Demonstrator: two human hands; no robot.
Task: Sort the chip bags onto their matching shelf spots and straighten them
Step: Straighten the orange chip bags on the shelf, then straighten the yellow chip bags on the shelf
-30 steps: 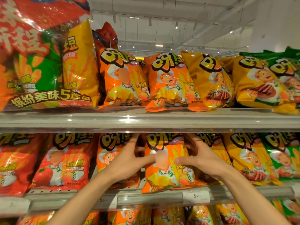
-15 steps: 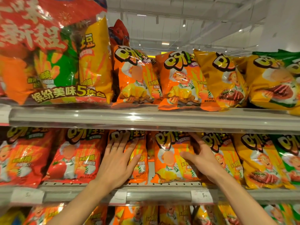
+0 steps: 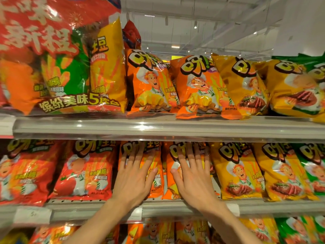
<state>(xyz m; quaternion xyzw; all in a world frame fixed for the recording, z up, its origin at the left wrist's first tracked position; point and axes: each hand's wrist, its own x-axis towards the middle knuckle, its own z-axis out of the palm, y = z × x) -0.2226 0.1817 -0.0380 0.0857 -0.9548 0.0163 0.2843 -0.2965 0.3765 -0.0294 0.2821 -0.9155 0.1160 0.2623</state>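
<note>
left hand [image 3: 133,178] flat, fingers spread | right hand [image 3: 191,180] flat (thumbs inward)

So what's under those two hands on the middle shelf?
Each flat palm presses an orange chip bag: left hand on one, right hand on its neighbour. The covered artwork cannot be seen.

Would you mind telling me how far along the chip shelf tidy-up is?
Done: the middle shelf runs red, orange, yellow, green. In hand: the left hand and right hand press flat on the two orange bags. Left: the top-shelf orange bag overhangs its edge, tilted.
</note>
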